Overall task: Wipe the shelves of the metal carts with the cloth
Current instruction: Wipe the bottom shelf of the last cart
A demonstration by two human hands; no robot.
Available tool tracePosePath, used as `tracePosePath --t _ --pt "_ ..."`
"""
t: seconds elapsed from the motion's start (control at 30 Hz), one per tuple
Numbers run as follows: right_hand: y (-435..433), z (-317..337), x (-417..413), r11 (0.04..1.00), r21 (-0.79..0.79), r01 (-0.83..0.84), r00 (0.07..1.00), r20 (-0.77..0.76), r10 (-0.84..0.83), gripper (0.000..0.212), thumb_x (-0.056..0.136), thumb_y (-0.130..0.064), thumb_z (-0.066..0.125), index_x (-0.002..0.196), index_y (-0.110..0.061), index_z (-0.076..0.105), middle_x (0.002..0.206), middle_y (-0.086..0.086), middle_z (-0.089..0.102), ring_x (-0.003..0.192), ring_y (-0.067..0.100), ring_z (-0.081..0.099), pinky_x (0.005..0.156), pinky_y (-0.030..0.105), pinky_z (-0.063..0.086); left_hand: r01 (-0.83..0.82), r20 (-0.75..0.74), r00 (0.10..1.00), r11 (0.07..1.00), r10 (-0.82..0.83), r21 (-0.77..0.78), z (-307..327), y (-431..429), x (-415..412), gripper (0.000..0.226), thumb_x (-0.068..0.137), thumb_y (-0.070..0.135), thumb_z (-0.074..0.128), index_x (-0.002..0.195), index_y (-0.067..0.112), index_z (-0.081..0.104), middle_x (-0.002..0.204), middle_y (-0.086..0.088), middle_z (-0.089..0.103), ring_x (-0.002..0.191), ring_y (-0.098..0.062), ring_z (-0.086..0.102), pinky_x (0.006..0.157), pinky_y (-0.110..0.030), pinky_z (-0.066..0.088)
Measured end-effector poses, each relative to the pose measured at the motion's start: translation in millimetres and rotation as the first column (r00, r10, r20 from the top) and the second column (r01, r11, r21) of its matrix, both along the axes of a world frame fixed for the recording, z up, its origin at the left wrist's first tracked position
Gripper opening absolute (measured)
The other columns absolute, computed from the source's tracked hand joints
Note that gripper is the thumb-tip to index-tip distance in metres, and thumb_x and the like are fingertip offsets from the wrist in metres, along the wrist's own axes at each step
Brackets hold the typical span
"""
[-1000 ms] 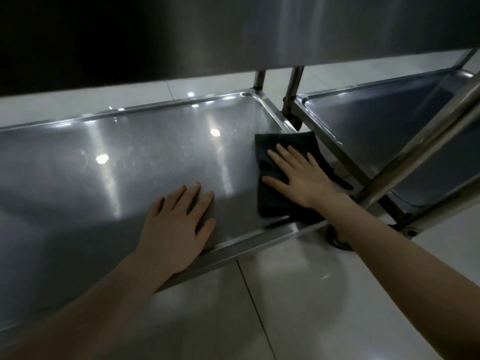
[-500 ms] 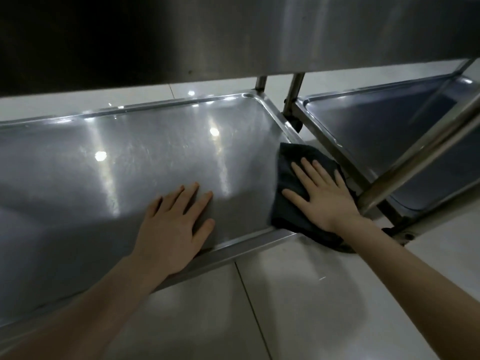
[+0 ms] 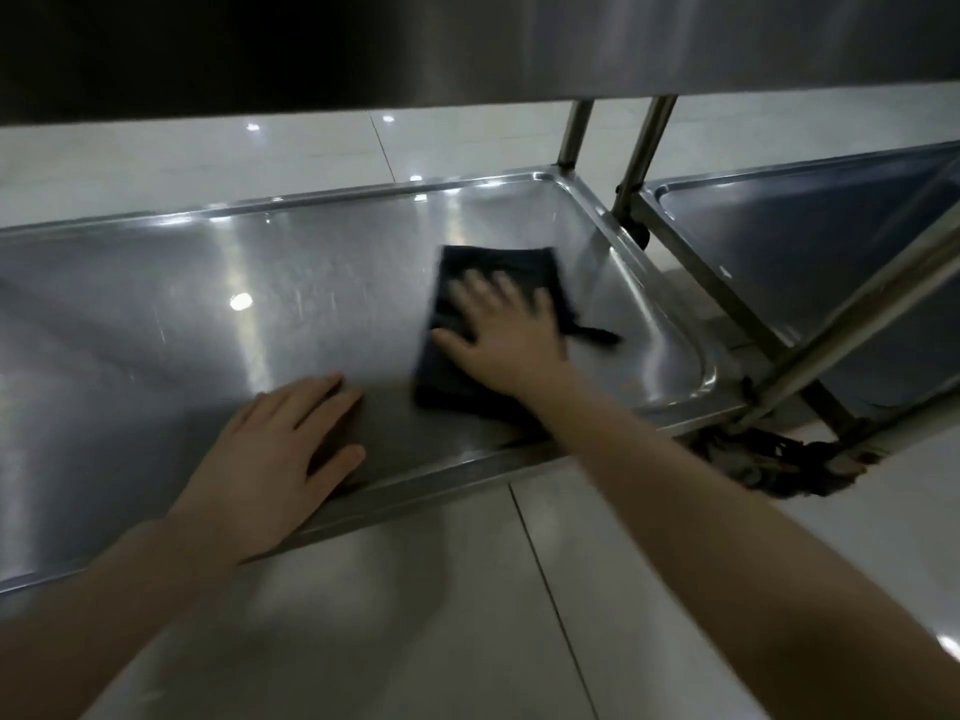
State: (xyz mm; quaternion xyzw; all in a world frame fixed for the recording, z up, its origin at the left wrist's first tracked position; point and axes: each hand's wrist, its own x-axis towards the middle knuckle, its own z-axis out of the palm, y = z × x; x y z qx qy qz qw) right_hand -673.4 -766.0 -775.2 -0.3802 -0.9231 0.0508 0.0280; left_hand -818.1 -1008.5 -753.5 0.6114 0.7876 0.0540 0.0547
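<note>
Low cart shelf mid-wipe, cloth under R hand.

Nearest: left hand (image 3: 270,459) flat on shelf (image 3: 182,324) by front rim, fingers spread, holding nothing, prob. bracing. Beyond it right hand (image 3: 506,337) pressed flat on dark cloth (image 3: 452,376), fingers wide & blurred, not gripping. Cloth lies inside shelf, right of centre, loose tail toward right wall. Risks: flat palm could slip off cloth; tail may snag at corner; cart might roll if pushed hard. Around: upper shelf (image 3: 467,39) hangs overhead, limits reach to back; frame post (image 3: 857,314) slants across by second cart's shelf (image 3: 810,241); dark debris round wheel (image 3: 769,459).
</note>
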Motion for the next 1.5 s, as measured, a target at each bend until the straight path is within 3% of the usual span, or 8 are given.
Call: tracePosePath --t 0.2,0.5,0.8,0.97,1.13,1.33,1.4,1.5 --pt "-36.4 4.4 -69.4 0.961 -0.061 -0.268 0.963 -0.001 0.269 0.075 0.090 -0.075 0.026 0.154 -0.038 0.015 0.164 -0.010 0.006 0.150 0.013 0.000 0.116 0.053 -0.007 -0.160 0.071 0.986 0.971 0.150 0.176 0.4 0.9 14.1 0.054 0.099 0.051 0.036 0.140 0.018 0.047 0.144 -0.005 0.048 0.129 -0.029 0.045 0.107 -0.048 0.040" --pt "88.5 6.8 86.4 0.927 -0.022 0.374 0.926 0.060 -0.372 0.079 0.089 -0.078 0.014 0.155 -0.036 0.008 0.165 -0.008 0.001 0.151 0.017 0.000 0.119 0.054 -0.001 -0.078 0.021 0.997 0.992 0.077 0.103 -7.1 -4.3 5.0 0.068 0.089 0.061 0.021 0.141 0.025 0.046 0.150 0.005 0.040 0.139 -0.022 0.035 0.115 -0.042 0.029" --pt "-66.4 -8.6 -28.9 0.989 0.003 -0.148 0.989 -0.028 0.148 0.078 0.087 -0.075 0.014 0.155 -0.036 0.013 0.164 -0.007 0.005 0.151 0.019 -0.001 0.117 0.054 -0.004 -0.196 0.130 0.978 0.939 0.164 0.283 -5.0 -11.1 8.9 0.055 0.098 0.044 0.035 0.142 0.012 0.044 0.141 -0.012 0.051 0.130 -0.032 0.045 0.108 -0.048 0.037" --pt "-50.9 0.6 -74.1 0.960 -0.038 -0.278 0.960 0.023 0.279 0.073 0.090 -0.076 0.024 0.154 -0.041 0.013 0.164 -0.011 0.004 0.150 0.012 0.000 0.119 0.050 -0.004 -0.207 0.131 0.975 0.952 0.180 0.225 -5.6 -16.3 6.5 0.050 0.100 0.038 0.043 0.141 0.010 0.045 0.143 -0.013 0.049 0.131 -0.032 0.044 0.110 -0.047 0.036" --pt "35.0 7.3 17.5 0.997 -0.018 0.076 0.996 0.043 -0.075 0.074 0.090 -0.077 0.018 0.154 -0.041 0.011 0.164 -0.012 0.003 0.150 0.012 0.002 0.120 0.049 0.003 -0.135 0.089 0.989 0.980 0.123 0.149 -7.0 -17.9 9.3 0.051 0.100 0.044 0.035 0.145 0.020 0.041 0.154 0.001 0.036 0.143 -0.022 0.031 0.117 -0.039 0.023" --pt "73.5 3.6 86.9 0.884 -0.021 0.467 0.883 0.070 -0.465 0.079 0.089 -0.077 0.014 0.156 -0.035 0.005 0.165 -0.005 -0.001 0.151 0.021 -0.002 0.118 0.058 -0.001 -0.165 0.168 0.977 0.968 0.133 0.189 -12.3 -19.0 3.9 0.049 0.097 0.043 0.044 0.141 0.022 0.045 0.152 0.004 0.038 0.142 -0.018 0.031 0.118 -0.039 0.023" --pt "69.0 6.9 48.7 0.871 -0.068 0.486 0.874 0.072 -0.481 0.083 0.086 -0.079 0.014 0.155 -0.035 0.003 0.165 -0.006 -0.005 0.151 0.024 -0.006 0.117 0.060 -0.003 -0.192 0.227 0.963 0.961 0.146 0.199 -10.5 -20.0 -1.1 0.049 0.096 0.041 0.047 0.140 0.020 0.046 0.151 0.002 0.041 0.140 -0.020 0.035 0.117 -0.039 0.025" --pt "34.6 4.2 -41.9 0.974 -0.056 0.217 0.975 0.053 -0.214 0.080 0.089 -0.078 0.016 0.155 -0.035 0.004 0.164 -0.007 -0.004 0.150 0.023 -0.006 0.116 0.059 -0.004 -0.212 0.173 0.969 0.954 0.177 0.211 -9.3 -32.7 -24.0 0.048 0.097 0.043 0.046 0.139 0.020 0.047 0.149 0.000 0.044 0.139 -0.022 0.036 0.117 -0.040 0.026"
